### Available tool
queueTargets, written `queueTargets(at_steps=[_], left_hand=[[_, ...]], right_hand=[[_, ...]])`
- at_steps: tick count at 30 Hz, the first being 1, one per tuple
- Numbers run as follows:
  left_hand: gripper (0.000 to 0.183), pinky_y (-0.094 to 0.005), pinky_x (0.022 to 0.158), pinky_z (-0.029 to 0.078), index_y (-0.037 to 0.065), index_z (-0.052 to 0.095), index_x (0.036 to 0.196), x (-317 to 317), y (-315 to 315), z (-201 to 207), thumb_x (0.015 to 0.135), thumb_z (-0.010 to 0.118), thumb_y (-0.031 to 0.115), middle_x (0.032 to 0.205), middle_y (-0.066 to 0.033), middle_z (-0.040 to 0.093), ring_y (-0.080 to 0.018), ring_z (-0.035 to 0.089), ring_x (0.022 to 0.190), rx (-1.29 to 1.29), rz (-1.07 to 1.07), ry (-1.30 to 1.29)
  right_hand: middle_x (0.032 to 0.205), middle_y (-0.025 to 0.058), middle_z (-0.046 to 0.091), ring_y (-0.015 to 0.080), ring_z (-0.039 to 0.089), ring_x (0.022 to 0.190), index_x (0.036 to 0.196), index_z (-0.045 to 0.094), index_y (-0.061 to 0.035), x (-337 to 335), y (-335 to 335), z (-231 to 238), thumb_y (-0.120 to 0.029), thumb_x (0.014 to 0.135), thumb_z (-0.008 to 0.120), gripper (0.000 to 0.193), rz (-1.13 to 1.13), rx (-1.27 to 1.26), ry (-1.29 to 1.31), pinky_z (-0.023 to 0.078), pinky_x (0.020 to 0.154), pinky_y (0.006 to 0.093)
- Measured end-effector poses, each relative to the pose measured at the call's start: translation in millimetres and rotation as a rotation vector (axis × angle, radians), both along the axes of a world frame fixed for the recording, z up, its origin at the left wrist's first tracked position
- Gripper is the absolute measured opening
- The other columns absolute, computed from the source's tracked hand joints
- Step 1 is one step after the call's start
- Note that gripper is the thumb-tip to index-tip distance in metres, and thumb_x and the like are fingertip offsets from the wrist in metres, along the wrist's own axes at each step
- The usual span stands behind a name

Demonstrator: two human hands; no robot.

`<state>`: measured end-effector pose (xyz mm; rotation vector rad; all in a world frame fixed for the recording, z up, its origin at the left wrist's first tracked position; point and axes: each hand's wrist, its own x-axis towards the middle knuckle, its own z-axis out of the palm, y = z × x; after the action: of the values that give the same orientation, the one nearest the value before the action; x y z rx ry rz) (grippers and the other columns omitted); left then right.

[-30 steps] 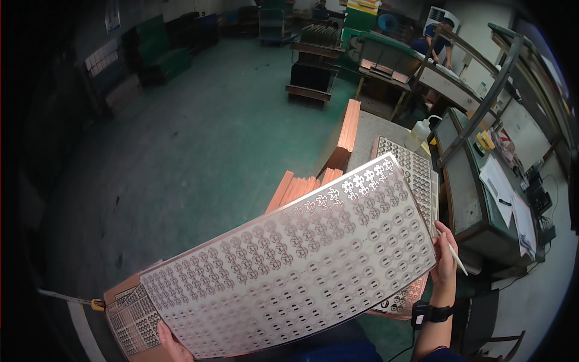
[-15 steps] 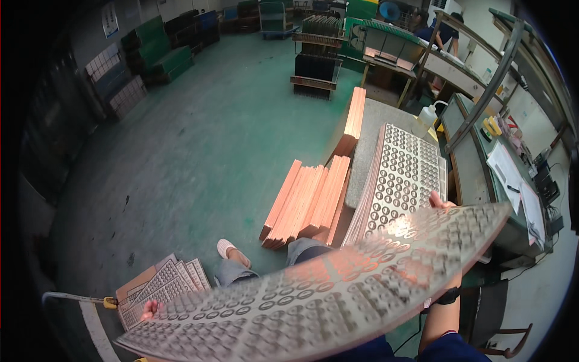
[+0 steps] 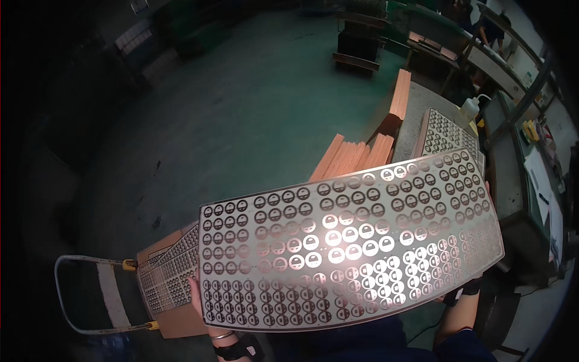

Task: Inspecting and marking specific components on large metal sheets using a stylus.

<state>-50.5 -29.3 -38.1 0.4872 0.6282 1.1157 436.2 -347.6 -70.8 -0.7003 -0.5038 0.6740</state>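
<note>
A large thin circuit board panel [image 3: 350, 208], silvery grey with rows of round dark patterns, spans the space before me, slightly bowed and tilted. Light glares off its middle. My left hand [image 3: 196, 297] grips its left edge, thumb showing. At the right edge, only a bit of my right hand [image 3: 488, 188] shows; the rest is behind the panel, with the forearm emerging below. Similar panels [image 3: 175, 283] lie on brown cardboard on a cart at the lower left. Another stack of panels [image 3: 449, 136] rests on the grey table beyond.
The cart has a bent metal handle [image 3: 58, 295]. Copper-coloured stacks [image 3: 350, 158] stand left of the grey table [image 3: 422, 96], another upright stack [image 3: 400, 99] at its edge. A squeeze bottle [image 3: 469, 108] and papers [image 3: 540, 187] are at right. A person [image 3: 494, 30] works far off.
The panel has swung from a steep, edge-on tilt to face me more fully. My left hand has come inward with it. My view has turned left, and the scene looks darker.
</note>
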Motion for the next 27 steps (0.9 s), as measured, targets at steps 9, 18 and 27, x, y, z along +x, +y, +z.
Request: queueTargets(at_steps=[9,18,27], left_hand=[[0.044,-0.0312,0.096,0.040,-0.003,0.040,0.132,59,-10,11,0.097,0.033,0.023,0.126,-0.0119,0.051,-0.0204,0.052,0.112,0.133,0.012,0.312],[0.047,-0.0298,0.098,0.038,-0.002,0.030,0.138,68,-22,30,0.097,0.043,0.015,0.134,-0.0115,0.044,-0.0176,0.048,0.116,0.127,-0.029,0.250],[0.047,-0.0323,0.097,0.041,-0.001,0.030,0.138,61,-26,17,0.096,0.045,0.013,0.132,-0.0121,0.046,-0.0196,0.049,0.116,0.168,-0.093,0.141]], right_hand=[[0.138,0.0166,0.039,0.0283,0.040,0.124,0.128,0.044,-0.0047,2,72,16,-0.041,0.096,0.036,0.049,0.208,0.059,0.078,0.035,0.103,0.0449],[0.139,0.0142,0.040,0.0281,0.037,0.128,0.134,0.037,-0.0021,-7,82,34,-0.035,0.095,0.045,0.052,-0.341,-0.049,0.656,0.025,0.109,0.0442],[0.134,0.0134,0.047,0.0263,0.045,0.123,0.129,0.044,-0.0012,18,64,-1,-0.022,0.096,0.042,0.039,-0.335,-0.059,0.563,0.033,0.105,0.0445]])
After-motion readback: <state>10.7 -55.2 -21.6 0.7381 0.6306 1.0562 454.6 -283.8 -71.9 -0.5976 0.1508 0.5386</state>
